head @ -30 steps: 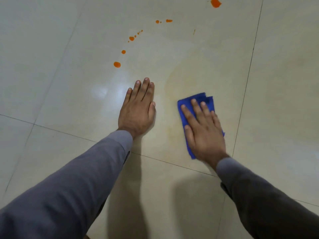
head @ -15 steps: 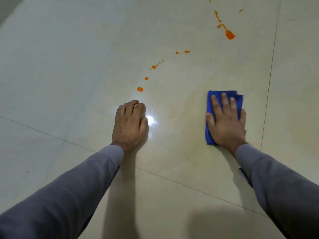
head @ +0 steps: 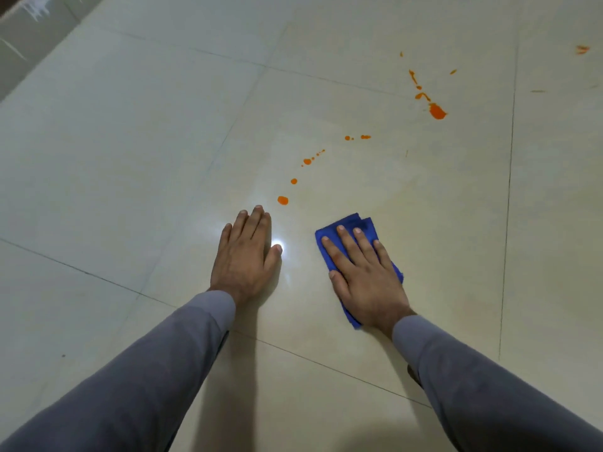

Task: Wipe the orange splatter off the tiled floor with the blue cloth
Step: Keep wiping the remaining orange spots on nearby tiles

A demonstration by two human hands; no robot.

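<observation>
Orange splatter (head: pixel 437 111) dotting glossy tiled floor (head: pixel 130 141).
Right hand (head: pixel 365 275), fingers (head: pixel 346 243) flat, is covering most of blue cloth (head: pixel 354 221); left hand (head: pixel 244 256) lying flat.

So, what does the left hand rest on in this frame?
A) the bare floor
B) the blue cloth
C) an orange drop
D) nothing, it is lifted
A: the left hand lies flat with straight fingers on the bare floor, short of the nearest orange drop, while the cloth sits under the right hand.
</observation>
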